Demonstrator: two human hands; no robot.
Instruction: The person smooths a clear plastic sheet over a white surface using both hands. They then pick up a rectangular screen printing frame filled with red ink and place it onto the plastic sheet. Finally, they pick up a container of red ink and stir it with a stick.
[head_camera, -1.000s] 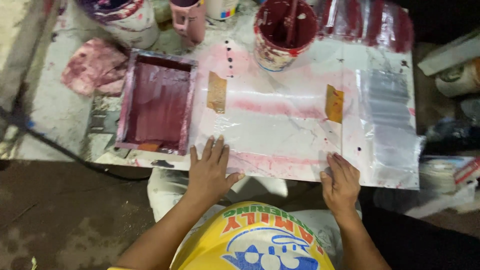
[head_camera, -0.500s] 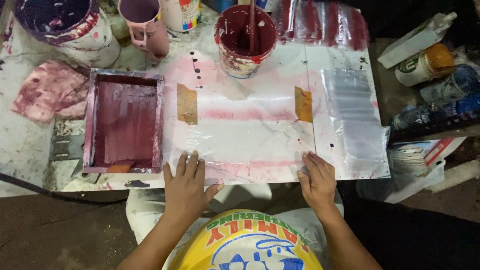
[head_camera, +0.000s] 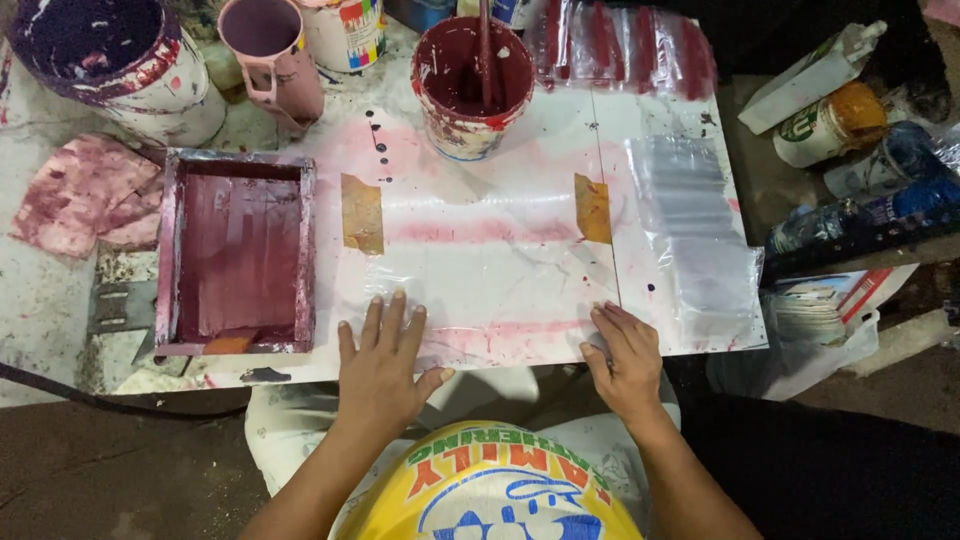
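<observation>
Both hands lie flat, grip released: the left hand (head_camera: 383, 362) and right hand (head_camera: 626, 358) press a clear plastic sheet (head_camera: 490, 290) onto the worktop (head_camera: 660, 110); beyond them stands 1 paint bucket (head_camera: 472, 85).

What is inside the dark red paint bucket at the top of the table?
Inside the paint bucket lies dark red paint, and a stick stands in it, leaning on the far rim. The stick's lower end and the bucket's bottom are covered by paint.

The pink-stained white board (head_camera: 500, 250) lies open between two brown tape strips (head_camera: 362, 213), hemmed by the maroon framed printing screen (head_camera: 238, 252) leftward, a maroon paint bucket (head_camera: 473, 85) behind, and stacked clear plastic bags (head_camera: 700, 230) rightward.
</observation>
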